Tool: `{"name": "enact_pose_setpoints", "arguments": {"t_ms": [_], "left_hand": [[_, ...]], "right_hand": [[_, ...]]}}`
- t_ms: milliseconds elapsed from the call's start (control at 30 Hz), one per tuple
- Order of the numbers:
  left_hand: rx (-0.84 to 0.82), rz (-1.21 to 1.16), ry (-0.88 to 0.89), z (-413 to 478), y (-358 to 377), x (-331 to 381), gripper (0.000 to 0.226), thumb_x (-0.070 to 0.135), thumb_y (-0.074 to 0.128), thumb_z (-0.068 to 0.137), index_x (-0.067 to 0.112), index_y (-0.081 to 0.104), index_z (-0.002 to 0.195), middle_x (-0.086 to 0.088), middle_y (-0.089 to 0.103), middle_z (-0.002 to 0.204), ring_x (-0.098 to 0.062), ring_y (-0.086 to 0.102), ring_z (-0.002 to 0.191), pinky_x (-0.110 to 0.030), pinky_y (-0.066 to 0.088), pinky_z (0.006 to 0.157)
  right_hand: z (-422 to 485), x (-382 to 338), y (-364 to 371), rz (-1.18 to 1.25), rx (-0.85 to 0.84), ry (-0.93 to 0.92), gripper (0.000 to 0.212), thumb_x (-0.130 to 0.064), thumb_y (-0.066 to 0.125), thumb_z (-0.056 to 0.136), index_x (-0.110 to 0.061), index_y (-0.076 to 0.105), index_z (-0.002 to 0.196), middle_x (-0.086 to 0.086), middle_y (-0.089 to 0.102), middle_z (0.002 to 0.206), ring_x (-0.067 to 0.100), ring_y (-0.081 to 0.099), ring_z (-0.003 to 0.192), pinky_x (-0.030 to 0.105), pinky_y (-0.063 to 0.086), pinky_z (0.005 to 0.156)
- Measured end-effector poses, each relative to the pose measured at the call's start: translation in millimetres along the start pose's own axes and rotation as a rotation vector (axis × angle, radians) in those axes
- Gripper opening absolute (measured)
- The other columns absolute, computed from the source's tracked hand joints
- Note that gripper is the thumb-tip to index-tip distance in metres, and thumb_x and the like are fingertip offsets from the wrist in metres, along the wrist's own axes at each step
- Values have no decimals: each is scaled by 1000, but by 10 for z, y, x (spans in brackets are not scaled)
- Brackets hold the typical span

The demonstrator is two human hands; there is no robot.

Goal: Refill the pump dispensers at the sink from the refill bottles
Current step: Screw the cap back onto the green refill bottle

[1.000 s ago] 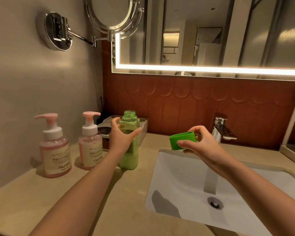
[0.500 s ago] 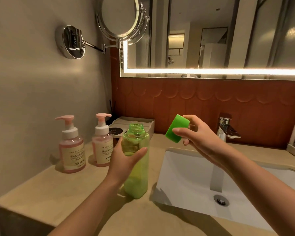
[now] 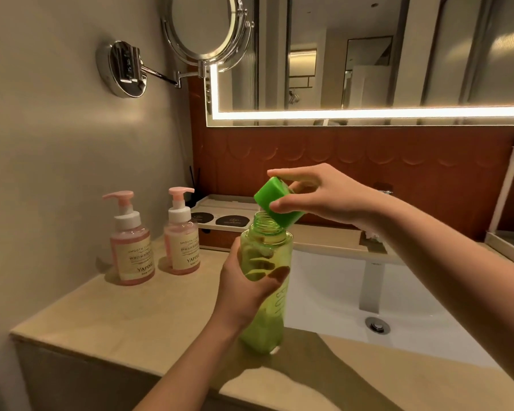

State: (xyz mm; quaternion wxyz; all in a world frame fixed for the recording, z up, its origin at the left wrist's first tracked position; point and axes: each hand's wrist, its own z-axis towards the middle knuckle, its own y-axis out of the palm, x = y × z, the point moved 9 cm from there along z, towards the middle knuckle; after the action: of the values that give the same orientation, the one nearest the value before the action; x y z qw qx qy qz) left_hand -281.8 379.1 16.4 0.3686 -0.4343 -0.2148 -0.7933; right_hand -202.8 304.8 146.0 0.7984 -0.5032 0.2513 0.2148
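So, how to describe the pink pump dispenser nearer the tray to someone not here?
On the beige counter beside the white sink basin, two clear pump dispensers of pink liquid stand by the wall. Take the dispenser nearer the cream tray: its spout points at the tray, its neighbour's at the wall.

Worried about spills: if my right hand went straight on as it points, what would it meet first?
Likely the open neck of the green bottle, below the green cap the right hand pinches; depth unclear.
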Motion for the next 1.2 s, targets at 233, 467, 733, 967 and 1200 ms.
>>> {"name": "enact_pose_setpoints", "arguments": {"t_ms": [233, 467, 733, 967, 1200], "left_hand": [[32, -4, 8, -39, 20, 20, 54, 30, 83, 58, 24, 55, 103, 11, 67, 86, -10, 65, 87, -19, 54, 72], [14, -9, 11, -50, 37, 14, 56, 33, 75, 54, 26, 54, 105, 9, 66, 92, -7, 65, 89, -21, 54, 74], [57, 38, 25, -61, -5, 36, 64, 37, 76, 54, 26, 50, 111, 8, 64, 92, -4, 65, 84, -14, 53, 69], [27, 24, -14, -85, 9, 12, 78, 49, 85, 49, 22, 50, 114, 7, 65, 97, -6, 65, 87, -17, 53, 70], [-53, -17, -16, -55, 67, 21, 68, 35, 74, 54, 11, 52, 114, 4, 64, 97, -11, 63, 93, -17, 54, 72]], "right_hand": [[70, -202, 218, -265, -130, -23, 56, -37, 68, 79, -22, 53, 130, -1, 58, 127, 12, 53, 105, 14, 47, 68], [54, -290, 232, -472, -144, -35, 58, -46, 68, 76, -19, 57, 126, -1, 62, 119, 10, 54, 94, 12, 45, 62], [87, -420, 395, -1105, 199, -164, 61, -74, 28, 82, -17, 48, 90, -3, 49, 80, 15, 45, 78, 25, 32, 51], [108, -229, 535, -97, -151, -9, 42, -39, 41, 95, -15, 41, 129, 3, 47, 123, 15, 46, 110, 22, 43, 84], [-2, -193, 395, -331, -350, -19, 46, -31, 53, 90, -24, 45, 136, -3, 53, 131, 9, 50, 107, 12, 48, 65]]}}
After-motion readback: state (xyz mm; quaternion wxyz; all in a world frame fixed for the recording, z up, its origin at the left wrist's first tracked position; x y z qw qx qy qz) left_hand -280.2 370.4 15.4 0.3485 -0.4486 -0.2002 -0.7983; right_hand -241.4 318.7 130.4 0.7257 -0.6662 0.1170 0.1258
